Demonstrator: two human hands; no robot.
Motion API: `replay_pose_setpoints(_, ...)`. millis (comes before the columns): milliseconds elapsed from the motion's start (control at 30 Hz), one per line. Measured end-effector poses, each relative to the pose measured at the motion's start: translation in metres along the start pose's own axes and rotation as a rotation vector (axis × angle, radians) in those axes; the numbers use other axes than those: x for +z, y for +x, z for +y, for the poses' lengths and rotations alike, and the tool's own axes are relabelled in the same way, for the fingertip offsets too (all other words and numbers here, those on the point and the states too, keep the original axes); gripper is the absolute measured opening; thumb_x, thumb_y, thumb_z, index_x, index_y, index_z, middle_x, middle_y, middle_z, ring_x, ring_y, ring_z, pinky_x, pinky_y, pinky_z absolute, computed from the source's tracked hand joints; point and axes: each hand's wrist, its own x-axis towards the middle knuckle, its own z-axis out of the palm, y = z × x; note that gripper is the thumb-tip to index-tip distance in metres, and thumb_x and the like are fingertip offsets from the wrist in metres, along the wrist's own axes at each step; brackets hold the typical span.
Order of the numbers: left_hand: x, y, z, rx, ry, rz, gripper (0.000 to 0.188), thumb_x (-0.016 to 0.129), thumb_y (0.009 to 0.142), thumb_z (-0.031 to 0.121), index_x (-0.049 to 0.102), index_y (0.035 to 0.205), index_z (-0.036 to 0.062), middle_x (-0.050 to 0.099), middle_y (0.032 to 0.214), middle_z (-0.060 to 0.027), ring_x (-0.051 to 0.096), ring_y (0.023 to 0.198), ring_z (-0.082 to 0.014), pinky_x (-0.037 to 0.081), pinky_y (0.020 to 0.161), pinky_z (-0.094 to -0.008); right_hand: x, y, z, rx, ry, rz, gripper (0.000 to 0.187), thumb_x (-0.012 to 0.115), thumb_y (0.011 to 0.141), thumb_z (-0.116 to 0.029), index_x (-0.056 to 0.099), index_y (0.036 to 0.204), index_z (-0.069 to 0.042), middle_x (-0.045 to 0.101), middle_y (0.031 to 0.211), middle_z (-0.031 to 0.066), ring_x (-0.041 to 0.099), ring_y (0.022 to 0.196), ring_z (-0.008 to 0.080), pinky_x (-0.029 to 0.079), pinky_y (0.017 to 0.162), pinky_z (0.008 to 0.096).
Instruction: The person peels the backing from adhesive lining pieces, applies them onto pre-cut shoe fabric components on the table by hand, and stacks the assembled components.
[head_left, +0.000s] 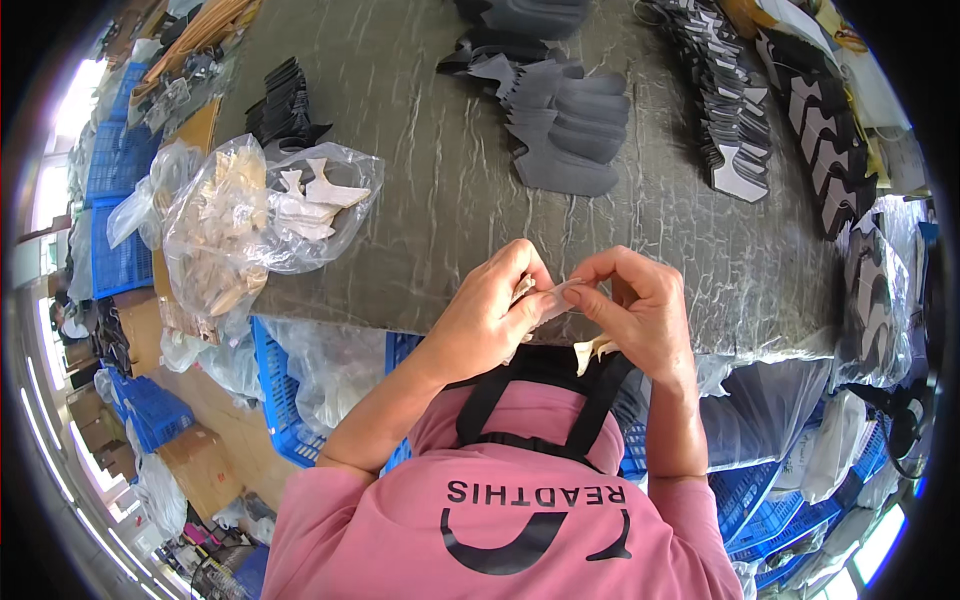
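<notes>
Near the table's front edge, my left hand (495, 305) and my right hand (638, 308) meet, both closed. Pinched between their thumbs and fingers is a small thin whitish piece (555, 303). Some more pale material shows within the left hand's curled fingers. Below my right hand hangs a cream cut piece (592, 354), its upper part hidden by the fingers. Just beyond the hands lies a fanned stack of dark grey cut pieces (568, 150).
A clear plastic bag (345, 240) of cream pieces lies at the table's left, beside a black stack (285, 105). More grey-and-black stacks (738, 172) line the right side. Blue crates (280, 400) and a cardboard box (200, 465) stand below the table (420, 200).
</notes>
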Motion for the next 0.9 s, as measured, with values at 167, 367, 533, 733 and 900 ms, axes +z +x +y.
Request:
replay_pose_setpoints(167, -0.005, 0.009, -0.025, 0.049, -0.511, 0.067, 0.016, 0.055, 0.096, 0.020, 0.047, 0.094, 0.0067, 0.056, 0.086, -0.0075, 0.055, 0.070, -0.0115, 0.043, 0.056, -0.0258, -0.004, -0.002, 0.001, -0.002, -0.012, 0.043, 0.011, 0.076, 0.077, -0.004, 0.068, 0.085, -0.004, 0.062, 0.066, -0.0028, 0.040, 0.049, 0.0007, 0.032, 0.045, 0.0214)
replay_pose_setpoints(367, -0.032, 0.002, -0.022, 0.162, -0.730, 0.480, 0.012, 0.052, 0.099, 0.015, 0.047, 0.102, 0.0056, 0.054, 0.086, -0.0069, 0.056, 0.069, -0.0127, 0.052, 0.058, -0.0293, -0.020, -0.001, 0.012, -0.043, -0.189, 0.565, 0.009, 0.073, 0.080, -0.002, 0.067, 0.085, -0.004, 0.052, 0.058, -0.0056, 0.039, 0.050, 0.0000, 0.029, 0.046, 0.0205)
replay_pose_setpoints(533, -0.002, -0.014, 0.006, -0.009, -0.451, 0.064, 0.021, 0.057, 0.095, 0.011, 0.048, 0.112, 0.0057, 0.046, 0.080, 0.0030, 0.041, 0.062, -0.0021, 0.035, 0.052, -0.0174, 0.002, -0.007, 0.004, -0.025, 0.079, 0.276, 0.013, 0.075, 0.077, 0.000, 0.064, 0.083, -0.005, 0.056, 0.069, -0.0038, 0.043, 0.054, 0.0012, 0.031, 0.047, 0.0207)
replay_pose_setpoints(733, 0.014, -0.005, 0.006, -0.061, -0.629, -0.062, 0.020, 0.056, 0.092, 0.011, 0.045, 0.108, 0.0082, 0.045, 0.081, 0.0029, 0.038, 0.060, -0.0012, 0.029, 0.051, -0.0177, 0.020, -0.013, 0.006, -0.081, 0.238, 0.028, 0.017, 0.076, 0.076, 0.003, 0.062, 0.081, -0.004, 0.054, 0.078, -0.0010, 0.048, 0.063, 0.0059, 0.036, 0.053, 0.0227)
replay_pose_setpoints(900, 0.013, -0.005, 0.006, -0.099, -0.587, -0.091, 0.022, 0.054, 0.088, 0.009, 0.045, 0.107, 0.0088, 0.045, 0.084, 0.0010, 0.037, 0.061, -0.0020, 0.029, 0.051, -0.0182, 0.019, -0.011, 0.005, -0.094, 0.199, 0.006, 0.019, 0.077, 0.073, 0.003, 0.060, 0.077, -0.006, 0.054, 0.076, -0.0008, 0.047, 0.061, 0.0080, 0.037, 0.053, 0.0246)
